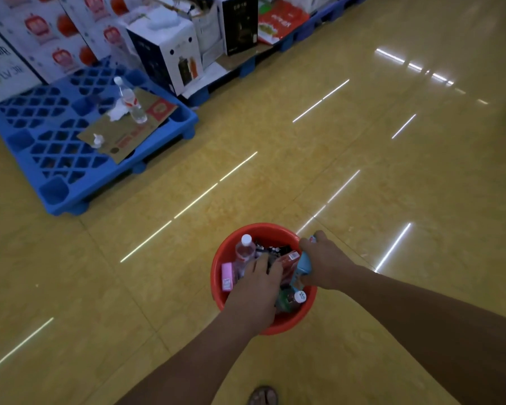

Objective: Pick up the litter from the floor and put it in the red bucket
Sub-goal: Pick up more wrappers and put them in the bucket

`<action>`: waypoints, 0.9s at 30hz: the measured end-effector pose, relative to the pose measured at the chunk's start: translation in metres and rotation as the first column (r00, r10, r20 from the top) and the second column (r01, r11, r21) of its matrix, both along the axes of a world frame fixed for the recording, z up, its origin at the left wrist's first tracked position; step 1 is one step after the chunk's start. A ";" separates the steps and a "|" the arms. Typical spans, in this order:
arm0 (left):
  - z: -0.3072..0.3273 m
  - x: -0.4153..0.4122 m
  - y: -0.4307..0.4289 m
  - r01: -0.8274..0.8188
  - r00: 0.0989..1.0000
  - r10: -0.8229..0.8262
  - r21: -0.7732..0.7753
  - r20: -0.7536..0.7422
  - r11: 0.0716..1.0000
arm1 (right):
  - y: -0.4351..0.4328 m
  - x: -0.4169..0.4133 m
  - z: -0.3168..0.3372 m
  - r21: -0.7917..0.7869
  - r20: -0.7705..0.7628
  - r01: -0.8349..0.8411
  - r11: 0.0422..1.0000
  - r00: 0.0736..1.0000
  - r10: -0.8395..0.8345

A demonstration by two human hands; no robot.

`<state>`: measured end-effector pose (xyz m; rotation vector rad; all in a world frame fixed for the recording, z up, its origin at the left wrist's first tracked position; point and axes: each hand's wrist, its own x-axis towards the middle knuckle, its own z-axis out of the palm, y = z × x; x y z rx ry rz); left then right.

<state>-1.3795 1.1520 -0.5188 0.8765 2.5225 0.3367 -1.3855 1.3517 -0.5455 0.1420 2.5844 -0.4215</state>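
The red bucket (216,276) stands on the yellow tiled floor at bottom centre. It holds several pieces of litter: a clear bottle (244,249), a pink carton (227,276), a dark bottle with a white cap (295,298) and dark wrappers. My left hand (257,283) reaches down into the bucket, palm down on the litter; whether it grips anything is hidden. My right hand (322,261) is at the bucket's right rim, closed around a light blue packet (303,263).
A blue plastic pallet (50,159) lies at the left, carrying a cardboard sheet (123,133), a clear water bottle (130,100) and crumpled white tissues (116,112). Stacked product boxes (170,51) line the back. My sandalled foot (263,396) is at the bottom edge.
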 end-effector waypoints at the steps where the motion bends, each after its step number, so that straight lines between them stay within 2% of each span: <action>1: -0.006 -0.005 -0.001 -0.002 1.000 0.002 -0.001 0.004 1.000 | -0.003 -0.006 -0.006 0.001 0.000 -0.003 1.000 1.000 0.003; 11: -0.071 -0.032 -0.002 -0.017 0.999 0.017 -0.024 0.035 1.000 | -0.028 -0.045 -0.067 0.004 0.007 -0.022 1.000 1.000 0.022; 18: -0.112 -0.029 -0.011 -0.071 0.997 0.071 0.011 0.021 0.997 | -0.039 -0.062 -0.085 -0.082 -0.103 -0.003 0.997 0.995 -0.005; 21: -0.128 -0.021 -0.018 -0.121 0.984 0.118 0.009 0.136 0.993 | -0.044 -0.066 -0.094 -0.067 -0.077 -0.003 0.998 0.997 -0.003; 24: -0.143 -0.012 -0.026 -0.051 0.951 0.083 -0.114 0.297 0.992 | -0.047 -0.064 -0.106 -0.011 0.042 -0.034 0.999 0.999 0.034; 27: -0.146 -0.009 -0.032 0.014 0.958 0.037 -0.178 0.283 0.984 | -0.049 -0.060 -0.115 0.040 0.082 -0.088 0.995 0.993 0.084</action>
